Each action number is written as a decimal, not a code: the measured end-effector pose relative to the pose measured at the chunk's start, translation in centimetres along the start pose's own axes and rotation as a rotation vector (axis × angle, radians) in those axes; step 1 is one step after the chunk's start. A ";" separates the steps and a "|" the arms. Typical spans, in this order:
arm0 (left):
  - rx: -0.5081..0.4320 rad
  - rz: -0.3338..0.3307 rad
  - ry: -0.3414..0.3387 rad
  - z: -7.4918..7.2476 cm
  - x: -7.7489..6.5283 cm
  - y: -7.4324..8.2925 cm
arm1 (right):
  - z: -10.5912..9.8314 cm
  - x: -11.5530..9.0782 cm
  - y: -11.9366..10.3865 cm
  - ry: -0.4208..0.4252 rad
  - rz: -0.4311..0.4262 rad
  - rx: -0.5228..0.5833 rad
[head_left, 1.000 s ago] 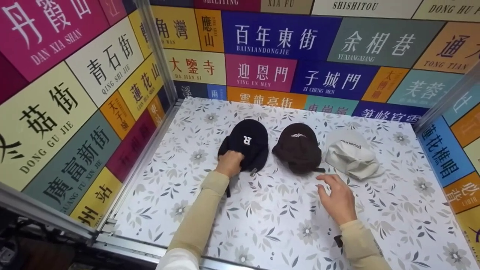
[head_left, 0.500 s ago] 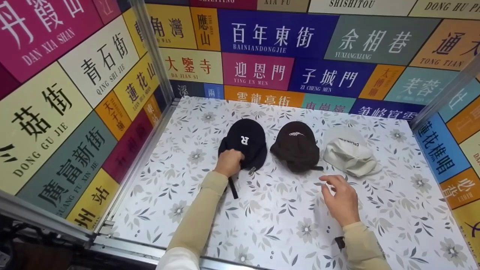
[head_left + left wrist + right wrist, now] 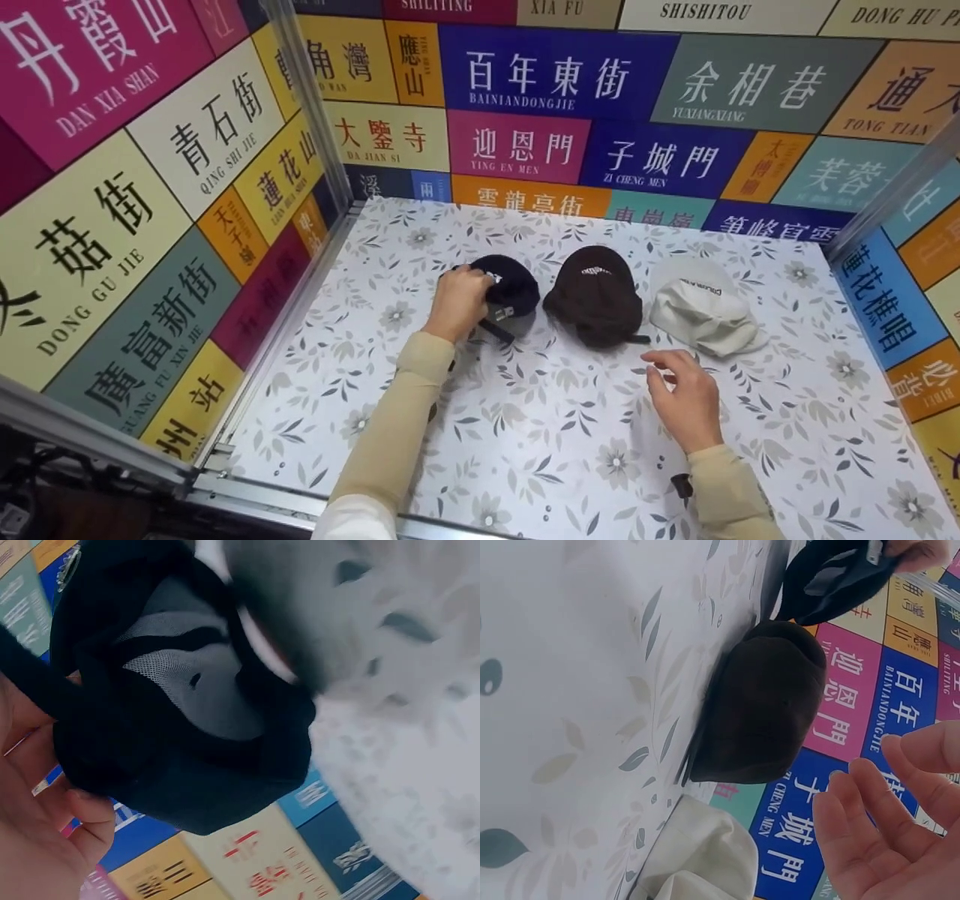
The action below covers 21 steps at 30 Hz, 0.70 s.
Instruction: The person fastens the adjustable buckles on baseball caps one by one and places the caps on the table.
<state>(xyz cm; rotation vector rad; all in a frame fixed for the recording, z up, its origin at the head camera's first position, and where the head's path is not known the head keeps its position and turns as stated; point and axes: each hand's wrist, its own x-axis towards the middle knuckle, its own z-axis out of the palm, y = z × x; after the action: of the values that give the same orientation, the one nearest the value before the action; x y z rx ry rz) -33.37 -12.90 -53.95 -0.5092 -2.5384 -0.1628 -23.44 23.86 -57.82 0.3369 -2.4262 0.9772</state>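
My left hand pinches the edge of a navy baseball cap and holds it tilted up. In the left wrist view the navy cap shows its open underside, with mesh lining and a loose strap; fingers and thumb grip its rim. A dark brown cap lies to its right on the table, and a white cap lies further right. My right hand hovers in front of the brown and white caps, fingers loosely bent, holding nothing. The right wrist view also shows the brown cap and white cap.
The table wears a white cover with grey flowers and leaves. Coloured sign panels wall the back and both sides. A metal rail runs along the front edge, and metal posts stand at the back corners.
The left hand has moved up and lifted the navy cap's near edge, tipping it so its underside and strap show. The right hand has barely moved; the brown and white caps stay in place.
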 end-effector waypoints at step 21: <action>-0.188 0.002 0.121 -9.3 1.8 6.8 | 0.2 -0.1 -3.4 0.042 -0.192 0.089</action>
<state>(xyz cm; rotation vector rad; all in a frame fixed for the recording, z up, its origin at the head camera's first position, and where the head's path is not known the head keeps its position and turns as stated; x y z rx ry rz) -27.59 -8.06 -45.06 -0.5561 -2.4169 -0.4219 -22.11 21.31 -56.04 0.5642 -2.2688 0.9970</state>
